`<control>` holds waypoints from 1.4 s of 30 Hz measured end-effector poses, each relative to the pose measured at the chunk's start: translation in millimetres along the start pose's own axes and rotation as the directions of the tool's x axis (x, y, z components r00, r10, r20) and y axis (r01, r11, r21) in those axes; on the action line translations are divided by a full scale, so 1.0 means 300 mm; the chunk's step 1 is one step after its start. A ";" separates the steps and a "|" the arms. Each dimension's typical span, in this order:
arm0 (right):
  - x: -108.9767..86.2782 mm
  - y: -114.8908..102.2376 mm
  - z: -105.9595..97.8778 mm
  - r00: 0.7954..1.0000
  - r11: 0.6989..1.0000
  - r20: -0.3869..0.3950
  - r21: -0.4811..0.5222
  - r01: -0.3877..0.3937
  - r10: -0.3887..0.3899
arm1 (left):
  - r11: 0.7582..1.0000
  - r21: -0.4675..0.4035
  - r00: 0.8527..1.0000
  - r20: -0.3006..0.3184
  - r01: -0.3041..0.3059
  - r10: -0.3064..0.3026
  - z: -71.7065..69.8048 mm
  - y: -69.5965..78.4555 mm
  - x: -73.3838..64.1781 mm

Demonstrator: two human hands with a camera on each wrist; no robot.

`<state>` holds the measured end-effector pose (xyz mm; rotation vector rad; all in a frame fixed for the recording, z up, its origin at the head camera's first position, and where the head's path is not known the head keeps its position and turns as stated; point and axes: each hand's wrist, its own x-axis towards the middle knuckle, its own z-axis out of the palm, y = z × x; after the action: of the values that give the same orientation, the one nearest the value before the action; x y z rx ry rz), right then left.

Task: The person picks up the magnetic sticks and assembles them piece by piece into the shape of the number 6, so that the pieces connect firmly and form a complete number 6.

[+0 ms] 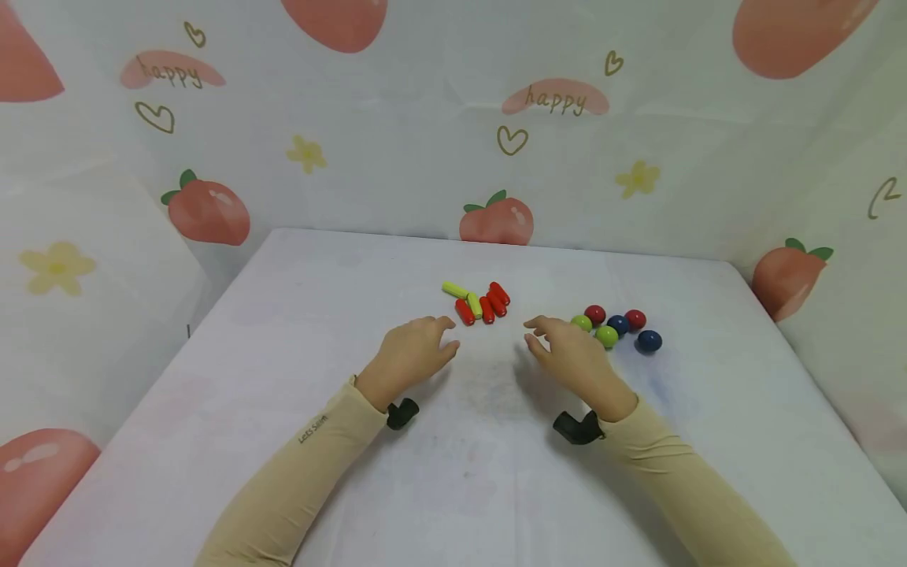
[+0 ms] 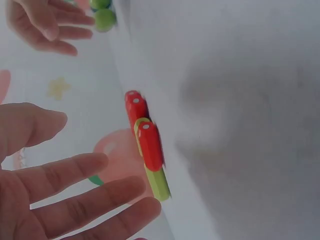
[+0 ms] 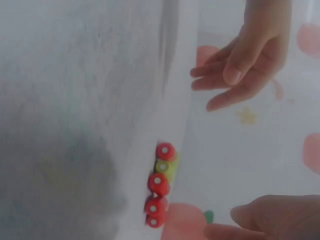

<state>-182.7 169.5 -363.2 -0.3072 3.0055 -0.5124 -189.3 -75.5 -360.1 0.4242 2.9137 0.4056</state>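
Note:
Over the middle of the table my left hand (image 1: 412,352) hovers with relaxed, spread fingers and nothing in them. Just beyond its fingertips lie several short red pieces (image 1: 464,312) and two yellow-green pieces (image 1: 455,290), like small rods with a hole in the end. My right hand (image 1: 575,358) is also raised over the table, fingers loosely bent and holding nothing. Beside it sits a group of glossy balls: green balls (image 1: 606,336), dark red balls (image 1: 635,319) and dark blue balls (image 1: 649,341). The right hand partly covers one green ball in the head view.
A pale cloth covers the table (image 1: 439,488). Behind it hangs a white backdrop (image 1: 411,142) printed with peaches, flowers, hearts and the word happy. Black wrist cameras (image 1: 577,428) sit under both wrists, at the ends of the beige sleeves (image 1: 305,465).

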 end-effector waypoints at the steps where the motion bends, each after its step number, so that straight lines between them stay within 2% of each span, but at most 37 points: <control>1: -0.001 0.009 -0.004 1.000 1.000 -0.009 0.014 0.005 -0.005 | 1.000 -0.007 1.000 0.000 0.001 -0.001 -0.002 -0.003 0.000; 5: 0.000 0.045 -0.024 0.998 0.997 -0.065 0.071 0.022 -0.018 | 0.999 -0.032 1.000 -0.009 -0.004 0.003 -0.016 -0.016 0.001; 14: -0.028 0.128 -0.109 0.989 0.990 -0.141 0.140 -0.025 0.045 | 0.991 -0.135 0.999 -0.042 -0.014 0.008 -0.057 -0.050 0.011; 21: -0.042 0.194 -0.151 0.971 0.974 -0.234 0.226 0.003 0.051 | 0.962 -0.274 0.998 -0.061 0.006 -0.024 -0.088 -0.101 0.037; 25: -0.038 0.227 -0.150 0.961 0.963 -0.272 0.268 0.033 0.042 | 0.943 -0.332 0.996 -0.074 0.021 -0.048 -0.104 -0.130 0.071; 29: -0.024 0.258 -0.134 0.965 0.942 -0.259 0.331 0.057 0.032 | 0.926 -0.377 0.993 -0.111 0.004 -0.049 -0.116 -0.153 0.124; 35: 0.012 0.294 -0.103 0.982 0.908 -0.187 0.416 0.047 0.035 | 0.883 -0.469 0.986 -0.158 -0.022 -0.060 -0.124 -0.179 0.206; 42: 0.045 0.314 -0.089 0.994 0.931 -0.100 0.366 -0.007 0.046 | 0.841 -0.541 0.985 -0.154 -0.019 -0.077 -0.111 -0.199 0.280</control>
<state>-216.2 262.3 -370.2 -0.2155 2.9221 -1.0979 -290.7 -113.2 -356.6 0.2624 2.7718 1.2742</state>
